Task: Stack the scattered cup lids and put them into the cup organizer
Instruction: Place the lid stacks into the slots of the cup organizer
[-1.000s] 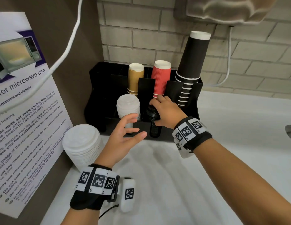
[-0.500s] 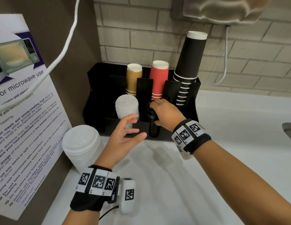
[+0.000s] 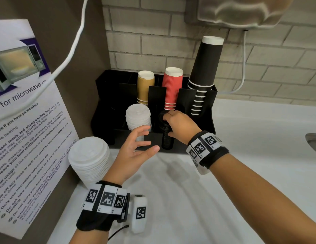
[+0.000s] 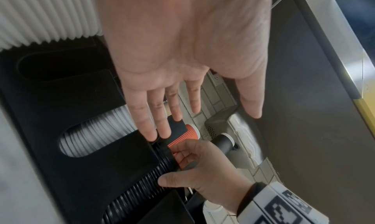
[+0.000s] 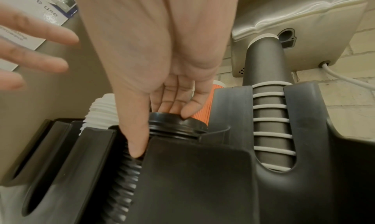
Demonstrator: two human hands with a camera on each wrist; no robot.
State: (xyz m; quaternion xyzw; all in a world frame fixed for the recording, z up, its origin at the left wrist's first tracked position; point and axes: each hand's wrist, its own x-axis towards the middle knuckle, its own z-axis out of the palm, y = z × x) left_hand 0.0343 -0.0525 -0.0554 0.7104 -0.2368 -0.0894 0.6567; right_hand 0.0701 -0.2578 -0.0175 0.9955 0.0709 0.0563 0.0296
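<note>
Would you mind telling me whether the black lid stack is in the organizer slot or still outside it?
In. The black lid stack stands in the cup organizer's front slot, the right hand gripping its top.

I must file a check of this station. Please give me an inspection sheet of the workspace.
Surface: white counter, bare in front.
Job's things: black lid stack in cup organizer; white lid stack in next slot; larger white lids on counter.
Clutter: nothing seen.
Hands: right hand grips black lids; left hand open, holds nothing.
Cables: white cable across poster.
Surroundings: brick wall, microwave poster, sink edge.
</note>
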